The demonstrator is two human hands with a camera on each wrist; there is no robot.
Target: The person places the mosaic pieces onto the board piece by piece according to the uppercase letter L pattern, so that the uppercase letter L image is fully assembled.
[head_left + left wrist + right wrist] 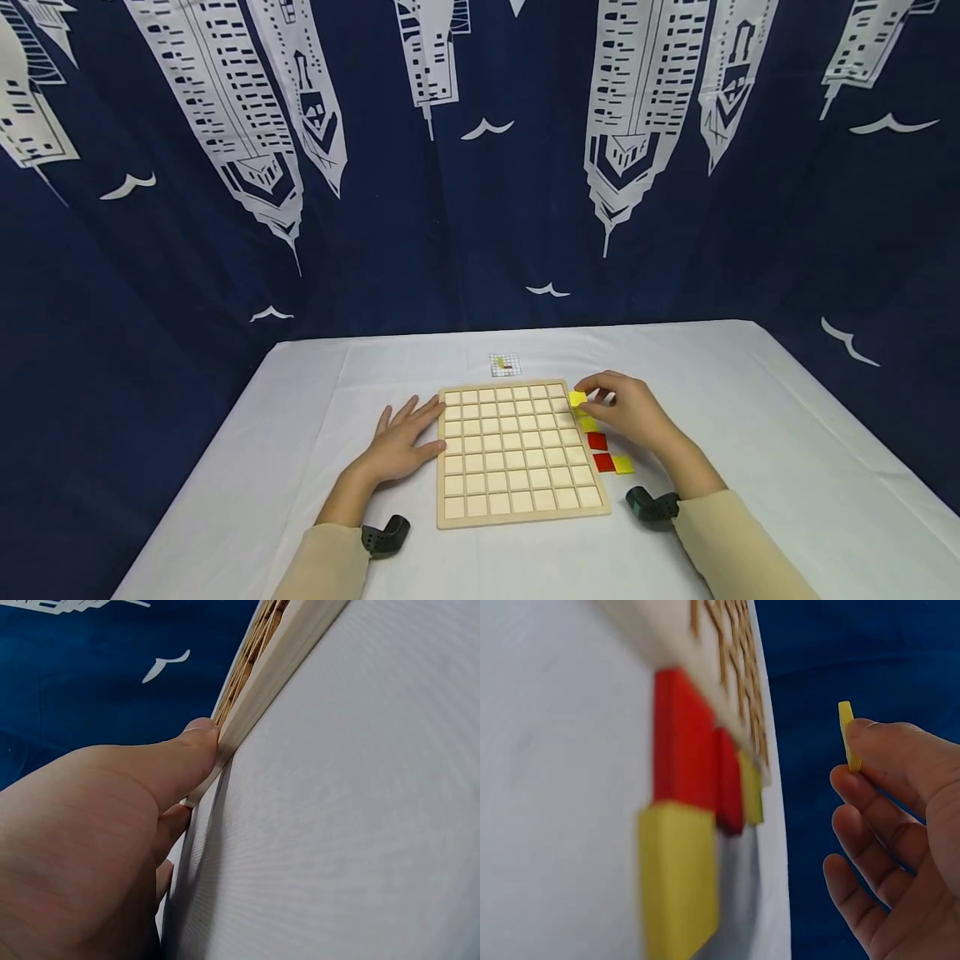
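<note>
A wooden grid board point(516, 523) lies flat on the white table, its square cells bare. My left hand point(401, 443) rests against the board's left edge with fingers spread; in the left wrist view the thumb point(191, 754) touches the rim. Between thumb and index finger, my right hand point(628, 410) pinches a yellow square tile point(848, 735), raised above the table near the board's upper right corner. Below that hand, along the right edge, lie a yellow tile point(588, 424), a red tile point(597, 441), another red tile point(603, 462) and a further yellow tile point(623, 464).
A small printed grid card point(505, 365) with coloured squares lies just beyond the board's far edge. White cloth point(360, 367) covers the table. Behind it hangs a dark blue curtain point(450, 250) with white building prints. Each wrist wears a black camera point(386, 536).
</note>
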